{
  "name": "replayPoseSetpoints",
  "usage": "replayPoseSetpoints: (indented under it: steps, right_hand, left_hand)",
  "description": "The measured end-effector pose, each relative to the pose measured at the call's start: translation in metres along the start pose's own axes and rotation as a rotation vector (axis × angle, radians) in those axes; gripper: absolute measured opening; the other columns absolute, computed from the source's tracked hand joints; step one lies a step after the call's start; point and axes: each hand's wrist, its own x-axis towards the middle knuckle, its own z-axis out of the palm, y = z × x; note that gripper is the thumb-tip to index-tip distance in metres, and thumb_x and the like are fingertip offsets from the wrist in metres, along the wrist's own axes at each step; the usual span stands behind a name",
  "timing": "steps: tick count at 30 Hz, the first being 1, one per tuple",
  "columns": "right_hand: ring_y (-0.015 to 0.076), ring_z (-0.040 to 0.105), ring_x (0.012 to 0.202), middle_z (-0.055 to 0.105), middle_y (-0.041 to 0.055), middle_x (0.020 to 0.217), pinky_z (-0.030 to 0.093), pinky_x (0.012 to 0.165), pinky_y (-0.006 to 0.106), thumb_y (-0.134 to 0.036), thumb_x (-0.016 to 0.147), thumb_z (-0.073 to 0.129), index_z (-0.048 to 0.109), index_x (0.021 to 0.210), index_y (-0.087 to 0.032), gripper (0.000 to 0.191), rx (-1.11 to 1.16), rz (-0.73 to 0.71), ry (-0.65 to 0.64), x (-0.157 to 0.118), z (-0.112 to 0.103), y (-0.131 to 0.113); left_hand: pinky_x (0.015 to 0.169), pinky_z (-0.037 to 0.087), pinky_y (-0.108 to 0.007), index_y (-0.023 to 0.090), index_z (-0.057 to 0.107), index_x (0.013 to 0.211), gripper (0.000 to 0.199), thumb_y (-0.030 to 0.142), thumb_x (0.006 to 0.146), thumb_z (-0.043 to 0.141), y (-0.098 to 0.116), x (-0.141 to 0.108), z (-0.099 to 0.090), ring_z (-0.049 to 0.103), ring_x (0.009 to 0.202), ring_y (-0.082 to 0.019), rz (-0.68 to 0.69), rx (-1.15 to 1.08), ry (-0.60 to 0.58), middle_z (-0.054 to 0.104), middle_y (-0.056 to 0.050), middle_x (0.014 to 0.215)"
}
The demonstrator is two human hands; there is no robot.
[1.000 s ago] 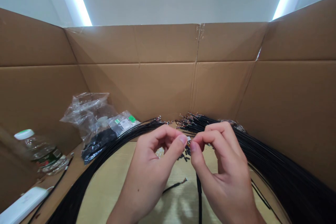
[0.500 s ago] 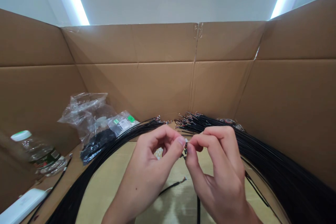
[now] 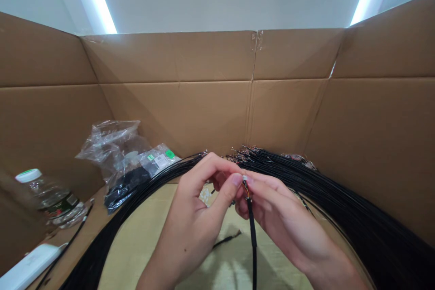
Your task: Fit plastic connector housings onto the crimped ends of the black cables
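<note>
Between the fingertips of both hands is a small white connector [image 3: 244, 178] with thin coloured wires [image 3: 247, 189] running into a black cable [image 3: 253, 231] that hangs down toward me. My left hand [image 3: 200, 217] pinches the connector from the left with thumb and index finger. From the right, my right hand [image 3: 283, 217] closes on the same connector, its thumb against it and the other fingers curled behind. Another black cable end [image 3: 228, 238] with bare coloured wires lies on the yellowish board [image 3: 136, 244] below. Small clear pieces [image 3: 205, 194] show behind my left hand, partly hidden.
A thick bundle of black cables [image 3: 136, 208] curves along the left, another bundle [image 3: 340, 195] along the right. At the left stand plastic bags [image 3: 115, 145], a tilted water bottle [image 3: 54, 201] and a white power strip [image 3: 29, 265]. Cardboard walls [image 3: 176, 108] surround the workspace.
My right hand has turned, so its thumb side now faces up and the cable with its coloured wires shows. My left hand stays nearly in place, still pinching.
</note>
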Motion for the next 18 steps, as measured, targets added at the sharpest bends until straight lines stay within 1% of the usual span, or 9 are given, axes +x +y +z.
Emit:
replayPoseSetpoints:
  steps: [3,5,9,13,15,18]
  right_hand:
    - [0.0167,0.054,0.084,0.064,0.0012,0.086,0.048,0.078,0.028,-0.050,0.081,0.099,0.083,0.083,-0.022,0.033,-0.007,-0.027,0.061,-0.0001,-0.0006,-0.0012]
    - [0.0171,0.054,0.083,0.064,0.0009,0.085,0.048,0.078,0.029,-0.051,0.080,0.100,0.084,0.083,-0.024,0.032,-0.022,-0.042,0.071,0.0001,-0.0015,-0.0017]
    - [0.0193,0.060,0.089,0.069,0.0026,0.091,0.053,0.082,0.031,-0.050,0.081,0.099,0.086,0.088,-0.025,0.029,-0.014,-0.033,0.065,0.0003,-0.0031,-0.0012]
    - [0.0208,0.065,0.096,0.074,0.0046,0.099,0.056,0.085,0.032,-0.049,0.080,0.100,0.087,0.094,-0.026,0.030,0.003,-0.008,0.092,-0.0020,-0.0040,-0.0011]
    - [0.0195,0.067,0.098,0.076,0.0040,0.103,0.057,0.088,0.030,-0.048,0.084,0.098,0.087,0.099,-0.026,0.028,-0.019,-0.029,0.078,-0.0040,-0.0040,-0.0024]
    - [0.0149,0.069,0.092,0.077,0.0015,0.103,0.057,0.087,0.026,-0.043,0.090,0.095,0.087,0.105,-0.027,0.024,-0.112,-0.061,-0.005,-0.0059,-0.0038,-0.0052]
  left_hand:
    - [0.077,0.054,-0.019,0.023,0.075,0.096,0.014,0.019,0.108,0.068,-0.0011,0.0007,-0.0002,0.066,0.081,-0.011,0.065,0.081,0.046,0.071,0.003,0.088]
    - [0.077,0.054,-0.019,0.023,0.075,0.096,0.015,0.019,0.109,0.068,-0.0010,0.0009,-0.0003,0.065,0.082,-0.011,0.058,0.090,0.045,0.071,0.003,0.088]
    - [0.077,0.054,-0.019,0.023,0.074,0.097,0.015,0.021,0.110,0.068,0.0010,-0.0001,0.0001,0.066,0.081,-0.011,0.021,0.068,0.029,0.071,0.004,0.087]
    - [0.076,0.055,-0.019,0.024,0.074,0.097,0.014,0.021,0.109,0.068,0.0013,0.0001,0.0010,0.067,0.081,-0.011,0.017,0.062,0.029,0.071,0.004,0.087]
    - [0.075,0.054,-0.019,0.024,0.075,0.096,0.013,0.022,0.108,0.069,0.0001,0.0009,0.0009,0.067,0.081,-0.011,0.012,0.066,0.053,0.071,0.004,0.087]
    - [0.075,0.054,-0.020,0.025,0.077,0.096,0.012,0.026,0.106,0.071,-0.0022,0.0025,-0.0006,0.069,0.080,-0.011,-0.014,0.079,0.118,0.074,0.004,0.088]
